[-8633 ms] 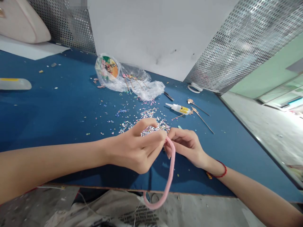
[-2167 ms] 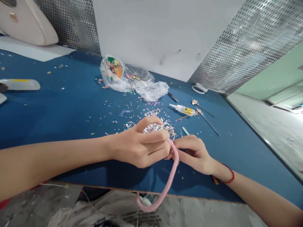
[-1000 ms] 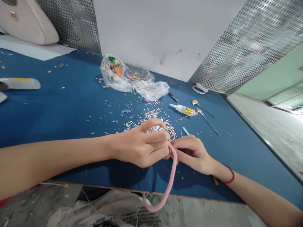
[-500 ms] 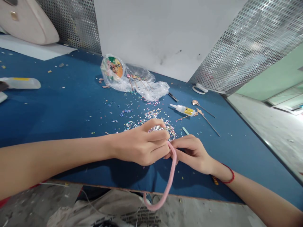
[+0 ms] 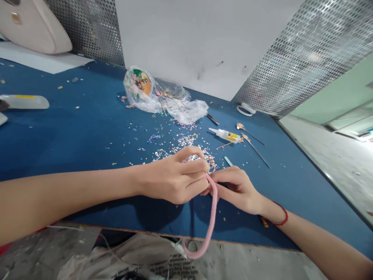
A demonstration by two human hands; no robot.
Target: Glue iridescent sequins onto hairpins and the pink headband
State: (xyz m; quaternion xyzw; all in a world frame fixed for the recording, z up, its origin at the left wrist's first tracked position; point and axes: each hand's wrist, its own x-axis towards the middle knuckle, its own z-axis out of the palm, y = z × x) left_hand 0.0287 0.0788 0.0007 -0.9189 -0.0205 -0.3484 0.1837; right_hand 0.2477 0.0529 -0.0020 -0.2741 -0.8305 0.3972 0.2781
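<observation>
A soft pink cord [image 5: 213,217] comes out between my two hands and curves down over the table's front edge, its loose end bending back to the left. My left hand [image 5: 182,179] is closed, its fingers pinching the cord's top end. Close against it, my right hand [image 5: 237,188] is closed too, with thumb and fingers pressed together at the same spot. The fingertips overlap there, hiding exactly what each one grips. Just beyond my left hand lies a scatter of shiny sequins [image 5: 188,140].
On the blue table [image 5: 87,132] are a glue bottle [image 5: 225,135], hairpin-like sticks [image 5: 258,152], a small green strip [image 5: 228,161] and a clear plastic bag [image 5: 186,111] around a round container [image 5: 141,82]. Another bottle [image 5: 27,102] lies left. A pale bag [image 5: 37,29] stands behind.
The cord's hanging loop has swung slightly to the right and narrowed. Both hands stay in nearly the same place.
</observation>
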